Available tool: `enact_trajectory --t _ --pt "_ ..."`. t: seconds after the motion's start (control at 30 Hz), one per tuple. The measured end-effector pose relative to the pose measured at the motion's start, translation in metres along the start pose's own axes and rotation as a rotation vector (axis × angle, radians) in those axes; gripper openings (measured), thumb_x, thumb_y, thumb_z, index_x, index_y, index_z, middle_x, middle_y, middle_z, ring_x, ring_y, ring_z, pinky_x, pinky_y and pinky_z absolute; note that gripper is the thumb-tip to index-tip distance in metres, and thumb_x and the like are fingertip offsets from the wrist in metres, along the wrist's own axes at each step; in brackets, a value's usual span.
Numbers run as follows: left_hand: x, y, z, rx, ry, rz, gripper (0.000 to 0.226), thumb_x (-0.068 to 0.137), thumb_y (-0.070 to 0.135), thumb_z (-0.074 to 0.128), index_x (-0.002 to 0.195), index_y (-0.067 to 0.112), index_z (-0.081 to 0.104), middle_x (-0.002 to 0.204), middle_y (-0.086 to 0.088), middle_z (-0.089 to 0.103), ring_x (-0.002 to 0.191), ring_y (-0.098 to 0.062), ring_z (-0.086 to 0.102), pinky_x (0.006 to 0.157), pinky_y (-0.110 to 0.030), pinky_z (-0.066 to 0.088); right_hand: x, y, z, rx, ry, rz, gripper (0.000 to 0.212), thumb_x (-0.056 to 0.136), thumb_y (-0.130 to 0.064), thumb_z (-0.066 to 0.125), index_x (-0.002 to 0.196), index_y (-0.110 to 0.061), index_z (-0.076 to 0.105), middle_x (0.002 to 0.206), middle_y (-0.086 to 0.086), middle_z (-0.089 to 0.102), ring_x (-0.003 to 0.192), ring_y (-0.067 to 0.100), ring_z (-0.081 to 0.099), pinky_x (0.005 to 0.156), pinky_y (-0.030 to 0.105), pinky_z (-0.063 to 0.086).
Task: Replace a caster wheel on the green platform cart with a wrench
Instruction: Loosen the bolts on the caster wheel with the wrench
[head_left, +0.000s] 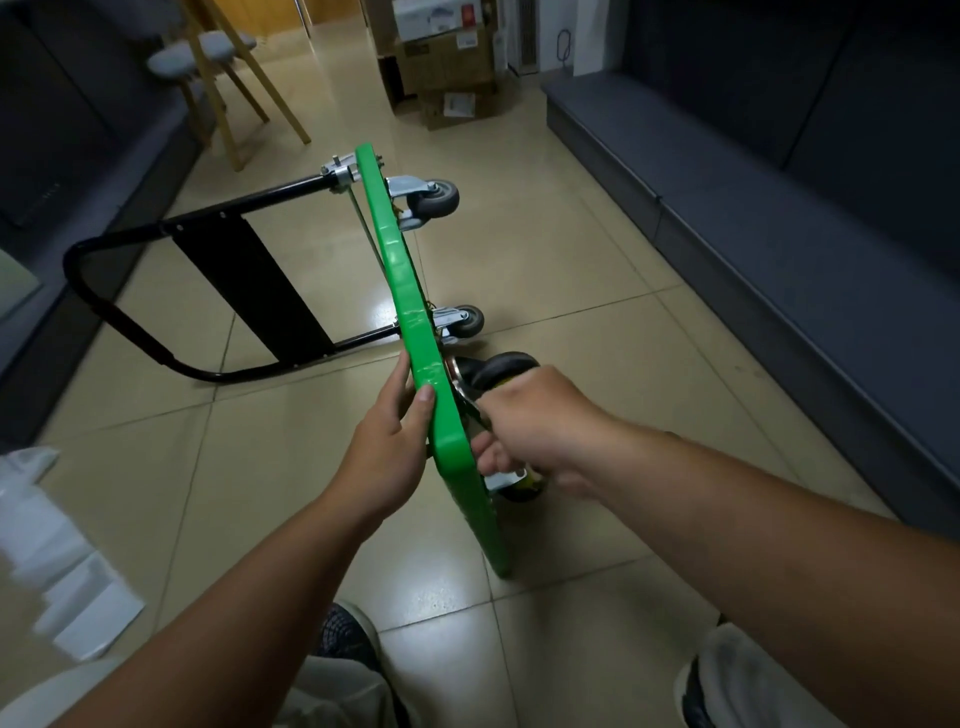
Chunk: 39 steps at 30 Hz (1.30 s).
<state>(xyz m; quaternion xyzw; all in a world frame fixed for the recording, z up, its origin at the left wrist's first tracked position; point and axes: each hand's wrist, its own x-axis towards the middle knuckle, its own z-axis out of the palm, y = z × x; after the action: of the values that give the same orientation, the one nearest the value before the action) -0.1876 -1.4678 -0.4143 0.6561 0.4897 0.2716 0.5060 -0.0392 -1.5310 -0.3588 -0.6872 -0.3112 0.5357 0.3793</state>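
While the green platform cart stands tipped on one long edge on the tiled floor, its black handle lies out to the left and its underside faces right. The left hand grips the raised upper edge of the deck, thumb laid along the rim. The right hand, on the underside, is curled round a wrench whose metal head shows against the mount of the nearest black caster wheel. Two grey casters sit farther along the deck; a fourth caster is partly hidden below the right hand.
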Motion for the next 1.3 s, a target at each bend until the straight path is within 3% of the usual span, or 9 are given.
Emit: enact_trajectory --t 0.17,0.47,0.67,0.8,0.87,1.03,1.1,1.2,1.3 --pt "0.002 0.001 -0.002 0.003 -0.021 -0.007 0.059 0.11 0.029 0.044 0.162 0.043 0.02 0.149 0.003 0.056 0.118 -0.015 0.067 0.096 -0.037 0.059 -0.001 -0.033 -0.015 0.008 -0.193 0.148 0.028 0.102 -0.004 0.042 0.078 -0.006 0.056 0.051 0.007 0.063 0.037 0.011 0.054 0.037 0.016 0.041" --pt "-0.003 0.004 -0.003 0.057 -0.009 0.009 0.059 0.109 0.038 0.046 0.162 0.045 0.021 0.151 0.006 0.055 0.124 -0.018 0.064 0.104 -0.052 0.054 0.008 -0.052 -0.004 -0.126 -0.231 0.204 0.022 0.105 -0.011 0.044 0.089 -0.005 0.059 0.051 0.006 0.065 0.04 0.009 0.057 0.048 0.017 0.05" --pt "-0.005 0.005 -0.003 0.013 -0.01 -0.005 0.073 0.092 0.057 0.049 0.159 0.05 0.021 0.145 0.008 0.06 0.121 -0.018 0.066 0.103 -0.052 0.054 0.007 -0.024 0.003 -0.126 -0.073 0.07 0.014 0.099 -0.01 0.057 0.102 0.001 0.065 0.065 0.012 0.07 0.047 0.02 0.065 0.051 0.029 0.057" --pt "-0.005 0.008 -0.002 0.015 -0.013 -0.006 0.061 0.107 0.04 0.048 0.162 0.045 0.021 0.143 0.002 0.061 0.117 -0.019 0.068 0.1 -0.051 0.057 0.008 0.009 -0.008 -0.143 -0.087 -0.027 0.022 0.102 -0.01 0.053 0.12 0.0 0.062 0.073 0.015 0.068 0.043 0.016 0.058 0.042 0.024 0.045" --pt "-0.005 0.009 -0.002 0.015 -0.013 -0.01 0.061 0.108 0.034 0.046 0.162 0.043 0.02 0.147 0.002 0.058 0.119 -0.018 0.066 0.1 -0.049 0.057 0.012 0.031 -0.009 -0.168 -0.046 -0.12 0.028 0.102 -0.011 0.055 0.128 -0.006 0.061 0.077 0.012 0.067 0.049 0.017 0.058 0.048 0.026 0.047" --pt "-0.005 0.007 -0.002 0.028 -0.013 0.012 0.06 0.108 0.034 0.045 0.161 0.045 0.019 0.152 0.005 0.053 0.125 -0.016 0.063 0.104 -0.048 0.055 0.027 0.081 0.004 -0.108 0.059 -0.373 0.032 0.1 -0.016 0.058 0.131 -0.021 0.066 0.059 -0.007 0.064 0.052 0.013 0.056 0.056 0.025 0.049" --pt "-0.004 0.005 -0.003 0.025 -0.009 0.018 0.06 0.108 0.033 0.045 0.161 0.045 0.019 0.153 0.006 0.052 0.126 -0.014 0.062 0.104 -0.045 0.055 0.033 0.098 0.014 -0.074 0.104 -0.431 0.033 0.1 -0.02 0.059 0.132 -0.028 0.065 0.071 -0.007 0.073 0.058 0.013 0.064 0.062 0.032 0.055" --pt "-0.003 0.004 -0.004 0.03 -0.015 0.024 0.059 0.108 0.032 0.044 0.159 0.047 0.019 0.15 0.008 0.051 0.124 -0.012 0.063 0.098 -0.033 0.058 0.046 0.117 0.02 -0.101 0.174 -0.534 0.037 0.098 -0.026 0.058 0.134 -0.035 0.061 0.108 -0.008 0.075 0.093 0.009 0.071 0.086 0.041 0.06" --pt "-0.002 0.003 -0.005 0.026 -0.025 0.03 0.059 0.108 0.03 0.044 0.158 0.048 0.019 0.142 0.013 0.052 0.117 -0.007 0.064 0.087 -0.02 0.059 0.059 0.124 0.02 -0.172 0.227 -0.606 0.041 0.096 -0.034 0.053 0.135 -0.046 0.056 0.109 -0.006 0.072 0.099 0.012 0.069 0.088 0.044 0.057"
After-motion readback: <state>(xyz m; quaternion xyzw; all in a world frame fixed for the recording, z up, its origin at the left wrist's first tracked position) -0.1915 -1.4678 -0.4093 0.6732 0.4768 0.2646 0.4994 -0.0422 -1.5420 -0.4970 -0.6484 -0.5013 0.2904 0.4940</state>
